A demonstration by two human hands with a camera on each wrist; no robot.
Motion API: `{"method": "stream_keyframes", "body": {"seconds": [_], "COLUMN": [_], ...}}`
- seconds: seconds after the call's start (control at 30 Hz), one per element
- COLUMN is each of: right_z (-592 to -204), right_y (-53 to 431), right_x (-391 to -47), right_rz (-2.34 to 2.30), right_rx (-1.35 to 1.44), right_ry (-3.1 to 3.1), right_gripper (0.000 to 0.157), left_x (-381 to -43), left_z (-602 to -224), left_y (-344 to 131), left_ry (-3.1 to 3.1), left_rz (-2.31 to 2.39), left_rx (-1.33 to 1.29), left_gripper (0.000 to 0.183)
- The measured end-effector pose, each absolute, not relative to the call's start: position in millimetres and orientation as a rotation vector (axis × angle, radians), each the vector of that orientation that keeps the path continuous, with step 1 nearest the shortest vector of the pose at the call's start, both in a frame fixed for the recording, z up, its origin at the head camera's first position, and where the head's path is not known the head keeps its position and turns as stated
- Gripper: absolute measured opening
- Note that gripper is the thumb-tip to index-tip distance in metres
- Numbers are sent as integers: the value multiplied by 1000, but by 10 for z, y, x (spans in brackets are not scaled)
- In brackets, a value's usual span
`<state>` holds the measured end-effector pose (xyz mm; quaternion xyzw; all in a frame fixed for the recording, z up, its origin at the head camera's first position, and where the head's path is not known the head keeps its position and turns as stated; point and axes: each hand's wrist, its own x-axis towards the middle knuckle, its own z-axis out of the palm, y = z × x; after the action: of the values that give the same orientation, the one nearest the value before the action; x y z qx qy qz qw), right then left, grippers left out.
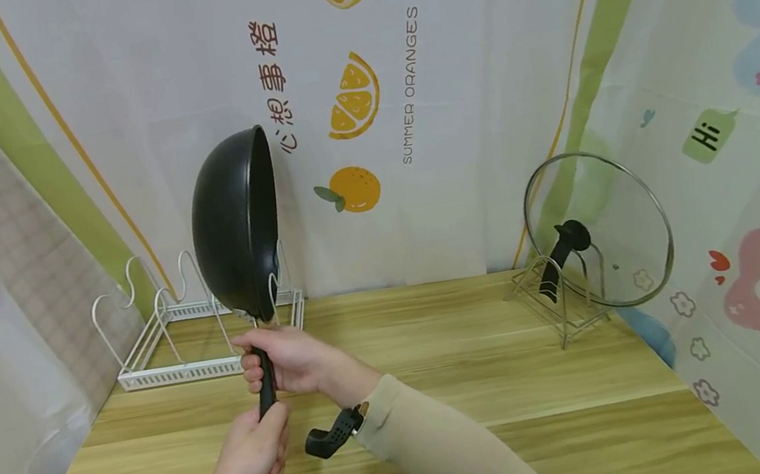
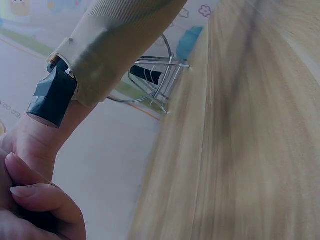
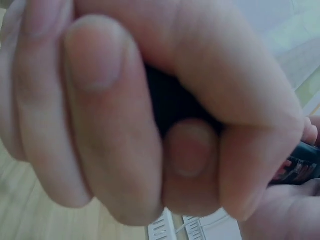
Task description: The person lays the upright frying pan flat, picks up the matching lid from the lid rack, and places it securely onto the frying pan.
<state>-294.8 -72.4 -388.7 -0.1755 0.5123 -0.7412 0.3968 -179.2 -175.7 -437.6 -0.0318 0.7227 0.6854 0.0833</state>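
Observation:
A black wok (image 1: 225,224) is held on its side, its hollow turned to the right and its handle (image 1: 265,375) pointing down toward me. My right hand (image 1: 295,358) grips the handle close to the pan. Lower down, my left hand (image 1: 253,452) holds the handle's end. In the right wrist view, the right hand's curled fingers (image 3: 117,130) wrap the dark handle. The wok overlaps the right part of a white wire rack (image 1: 181,374), with one wire loop in front of it. Whether it rests on the rack I cannot tell.
On the right, a glass lid (image 1: 618,232) with a black knob leans in a small metal wire stand (image 1: 560,316). Both racks stand on a wood-grain table (image 1: 447,375). Printed curtains (image 1: 383,253) hang behind and at the sides. A black device (image 1: 337,434) sits on the right wrist.

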Motion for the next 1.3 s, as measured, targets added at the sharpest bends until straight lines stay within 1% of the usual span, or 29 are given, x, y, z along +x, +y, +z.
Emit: {"method": "stream_keyframes", "body": {"seconds": [0.2,0.43,0.73,1.13,1.3], "right_z": [-3808,-3719,-3617,-3544,-3511], "right_y": [-721,-719,-698,-653,-603], "right_x": [-2943,-2905,-2858,-2818,-2788], "right_rz": [-1875,-1901,-1902,-1897,-1904], "right_rx": [-459,-455,-471,-530,-549], "right_ry": [1316,1337,1362,1398,1407], "right_gripper": [37,33,32,39,42], "left_x": [-1798,-1795,-1789,-1797,-1801], "left_z": [-4332,-4278,-4231,-4197,-4195], "left_y": [-1744,-1740,-1744,-1723,-1705], "left_ry": [2178,2203,2221,2234,2246], "left_rz": [2076,2077,2071,2074,2072], "left_rx": [-77,-54,-25,-22,20], "left_gripper": [48,47,45,46,45]}}
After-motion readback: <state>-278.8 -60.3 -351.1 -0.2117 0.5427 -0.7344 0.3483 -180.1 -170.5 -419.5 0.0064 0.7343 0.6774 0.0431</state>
